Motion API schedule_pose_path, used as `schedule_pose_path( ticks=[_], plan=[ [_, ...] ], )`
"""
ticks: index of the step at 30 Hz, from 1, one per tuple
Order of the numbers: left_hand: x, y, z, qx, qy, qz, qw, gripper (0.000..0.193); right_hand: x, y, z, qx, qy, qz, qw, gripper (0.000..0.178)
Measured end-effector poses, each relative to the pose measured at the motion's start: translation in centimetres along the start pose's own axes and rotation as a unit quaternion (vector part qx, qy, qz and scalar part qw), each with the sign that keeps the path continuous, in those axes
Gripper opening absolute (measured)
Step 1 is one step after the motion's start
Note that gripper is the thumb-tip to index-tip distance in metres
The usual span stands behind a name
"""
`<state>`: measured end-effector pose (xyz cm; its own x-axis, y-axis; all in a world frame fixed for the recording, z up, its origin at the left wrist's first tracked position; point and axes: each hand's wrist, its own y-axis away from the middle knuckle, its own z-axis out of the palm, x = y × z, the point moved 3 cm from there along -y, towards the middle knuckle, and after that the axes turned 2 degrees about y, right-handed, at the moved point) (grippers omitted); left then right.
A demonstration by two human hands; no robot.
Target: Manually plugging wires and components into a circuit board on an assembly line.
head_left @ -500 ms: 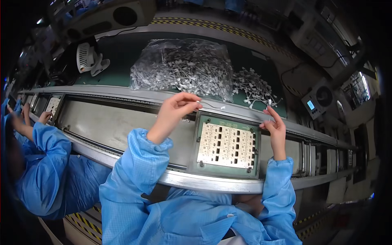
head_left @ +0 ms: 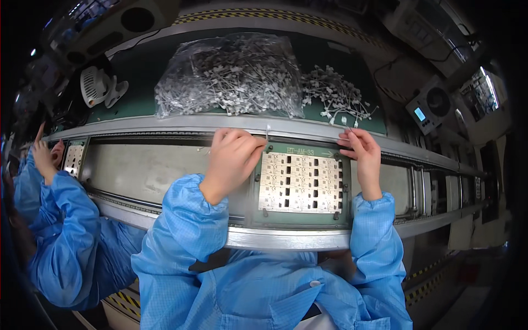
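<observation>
My left hand [head_left: 230, 159] is closed, back of the hand up, by the upper left corner of a green carrier [head_left: 297, 221]. A thin cable with a small connector [head_left: 268, 131] sticks up from its fingertips. Over the carrier's upper right corner, my right hand [head_left: 363, 153] pinches another short cable, whose white connector [head_left: 344, 120] points away from me. White circuit boards [head_left: 301, 177] with dark rectangular slots lie in rows in the carrier, which sits on the conveyor line between metal rails.
Beyond the far rail [head_left: 198, 123] lie a clear plastic bag [head_left: 231, 77] full of white-ended cables and a loose cable pile [head_left: 335, 91]. A white fan [head_left: 96, 87] stands far left. A co-worker's hand [head_left: 44, 159] is near another carrier at left.
My left hand has turned over, its cable now standing up instead of lying sideways. My right hand's cable end has come away from the loose pile. The view has shifted slightly.
</observation>
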<state>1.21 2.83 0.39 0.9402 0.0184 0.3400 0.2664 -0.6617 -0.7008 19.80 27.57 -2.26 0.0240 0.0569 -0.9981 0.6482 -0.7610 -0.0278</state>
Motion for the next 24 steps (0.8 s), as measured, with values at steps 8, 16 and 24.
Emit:
schedule_pose_path(
  ticks=[8,16,24],
  plan=[
    [-0.6,-0.9,-1.6,0.092,-0.069,-0.009,0.993,0.014,0.5,0.5,0.3,-0.047,0.005,-0.016,0.999,0.026],
    [-0.7,1.2,2.9,-0.094,-0.005,-0.088,0.992,0.007,-0.2,0.0,0.0,-0.033,-0.012,0.029,0.999,0.018],
    [-0.7,1.7,2.4,-0.101,-0.028,-0.139,0.985,0.006,-0.6,0.6,0.6,-0.055,-0.025,0.029,0.998,0.018]
  ],
)
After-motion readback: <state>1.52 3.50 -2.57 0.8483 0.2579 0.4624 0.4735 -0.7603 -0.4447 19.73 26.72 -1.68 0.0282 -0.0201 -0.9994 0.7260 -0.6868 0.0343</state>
